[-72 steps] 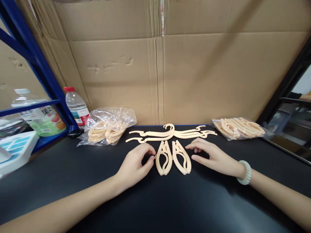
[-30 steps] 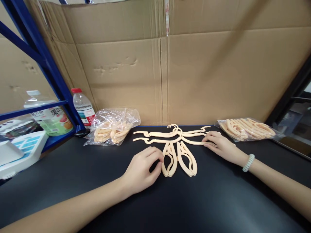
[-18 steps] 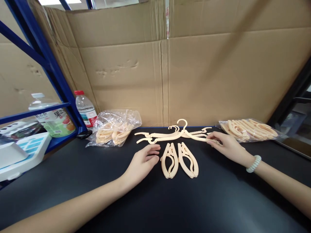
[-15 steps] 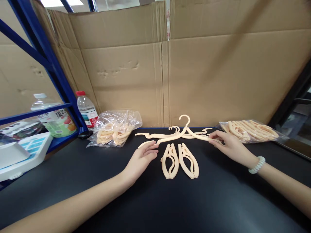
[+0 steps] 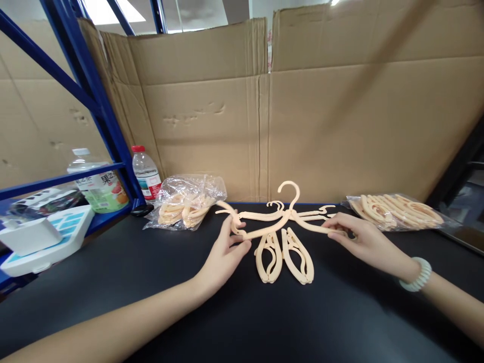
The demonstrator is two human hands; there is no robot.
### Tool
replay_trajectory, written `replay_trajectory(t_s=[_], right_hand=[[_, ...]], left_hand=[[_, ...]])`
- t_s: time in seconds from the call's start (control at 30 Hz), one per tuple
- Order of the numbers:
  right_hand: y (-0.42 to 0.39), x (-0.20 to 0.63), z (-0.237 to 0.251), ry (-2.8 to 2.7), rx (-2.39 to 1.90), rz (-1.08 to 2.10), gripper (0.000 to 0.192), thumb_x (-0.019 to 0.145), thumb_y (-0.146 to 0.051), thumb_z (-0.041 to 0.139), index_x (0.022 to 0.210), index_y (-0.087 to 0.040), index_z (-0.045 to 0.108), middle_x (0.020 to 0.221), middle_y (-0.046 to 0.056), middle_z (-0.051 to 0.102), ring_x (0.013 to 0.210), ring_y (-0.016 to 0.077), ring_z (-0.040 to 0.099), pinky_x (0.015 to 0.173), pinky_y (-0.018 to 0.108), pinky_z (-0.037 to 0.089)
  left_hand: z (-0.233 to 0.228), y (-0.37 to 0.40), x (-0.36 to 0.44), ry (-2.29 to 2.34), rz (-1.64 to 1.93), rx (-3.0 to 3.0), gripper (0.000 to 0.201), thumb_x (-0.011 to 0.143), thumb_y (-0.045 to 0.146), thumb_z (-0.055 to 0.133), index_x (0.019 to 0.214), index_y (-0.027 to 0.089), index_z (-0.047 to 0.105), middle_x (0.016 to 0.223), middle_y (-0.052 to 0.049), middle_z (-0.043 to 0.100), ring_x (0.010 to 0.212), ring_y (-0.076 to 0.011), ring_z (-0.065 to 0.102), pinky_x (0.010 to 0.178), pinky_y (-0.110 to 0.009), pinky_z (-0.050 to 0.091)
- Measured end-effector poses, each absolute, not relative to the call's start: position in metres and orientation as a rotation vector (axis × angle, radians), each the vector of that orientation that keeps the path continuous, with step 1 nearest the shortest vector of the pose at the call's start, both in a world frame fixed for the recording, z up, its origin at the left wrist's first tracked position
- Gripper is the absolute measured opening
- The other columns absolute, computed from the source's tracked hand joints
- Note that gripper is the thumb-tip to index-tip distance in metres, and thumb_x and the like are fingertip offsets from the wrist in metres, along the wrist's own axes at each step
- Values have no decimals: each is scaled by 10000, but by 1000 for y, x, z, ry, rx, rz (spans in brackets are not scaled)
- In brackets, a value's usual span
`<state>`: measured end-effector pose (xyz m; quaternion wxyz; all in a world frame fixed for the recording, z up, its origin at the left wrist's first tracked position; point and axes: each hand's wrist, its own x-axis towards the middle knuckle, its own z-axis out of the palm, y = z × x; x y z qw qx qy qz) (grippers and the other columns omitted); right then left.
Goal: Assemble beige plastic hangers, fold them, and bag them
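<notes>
Nearest, along the bottom of the frame, two bare forearms reach in from the lower corners over a black table (image 5: 264, 327). The right wrist, at lower right, wears a pale bead bracelet (image 5: 417, 275). Just above centre-bottom, two folded hangers (image 5: 284, 249) lie side by side on the table, touching or nearly so, between the two hands.

The left hand (image 5: 226, 254), a little left of centre, pinches the left arm of an open hanger (image 5: 282, 222) between thumb and fingers, the fingers closed narrowly on it. The right hand (image 5: 363, 239), right of centre, grips the hanger's right arm in the same narrow pinch. The open hanger is lifted off the table at the middle of the frame, its arms spread between the hands and its hook pointing up, just above the folded pair.

Behind it, more open hangers (image 5: 302, 212) lie flat on the table near the far edge. To the left of these, a clear bag (image 5: 187, 201) of hangers sits crumpled; to the right, another bag (image 5: 397, 209) of hangers lies flat.

Further left, a water bottle (image 5: 146, 174) with a red cap stands by a blue rack (image 5: 94, 106), whose shelf carries a larger drink bottle (image 5: 100, 181). A white tray (image 5: 45, 237) sits at the left edge. Across the back, cardboard (image 5: 321, 111) stands upright as a wall.
</notes>
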<state>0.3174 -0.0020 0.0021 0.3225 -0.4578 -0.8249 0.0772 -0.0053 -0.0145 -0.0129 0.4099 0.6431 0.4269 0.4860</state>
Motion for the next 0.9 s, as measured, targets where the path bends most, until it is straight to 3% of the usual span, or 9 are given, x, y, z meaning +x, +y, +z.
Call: replay_trajectory(t_s=[0.07,0.3,0.47,0.67,0.77,0.9], right_hand=[[-7,311,3,-2196,-1177,216,214,924,-380,458,948,-216,594,835,51,622,705,187,560,610,317,465],[-11,304,1,-2237,-1109,146,224,945,-341,430,998,-220,612,882,53,625,736,177,577,635,299,478],[-10,311,3,-2251,-1089,-308,204,939,-320,467,978,-222,641,902,64,669,850,223,582,773,375,460],[-19,310,3,-1988,-1290,-907,235,951,-347,471,935,-188,643,873,40,707,715,206,631,608,318,408],[-22,306,3,-1980,-1281,-1003,218,952,-329,475,927,-182,634,861,30,708,691,201,646,570,310,394],[-22,302,5,-2060,-1193,-906,178,951,-256,470,942,-167,624,1050,82,660,815,222,645,670,332,454]], left_hand=[[-12,-18,-4,1027,1145,1746,610,851,234,542,1397,278,272,1240,-87,506,949,-166,641,873,-359,540],[-6,-20,-3,1015,1036,1904,324,908,291,480,1215,196,523,945,-46,644,891,-186,645,763,-299,530],[-6,-17,-4,1059,1029,1861,323,908,355,491,1174,180,541,835,-38,640,765,-170,612,647,-268,491],[-3,-18,-3,1075,999,1855,329,901,382,498,1151,172,539,774,-16,615,628,-129,509,623,-260,428],[-4,-18,-3,1081,1006,1857,330,905,391,492,1153,178,536,775,-11,609,614,-124,482,625,-261,407],[-4,-18,-3,1076,1004,1839,346,902,402,491,1155,169,530,772,-13,606,604,-123,463,609,-260,394]])
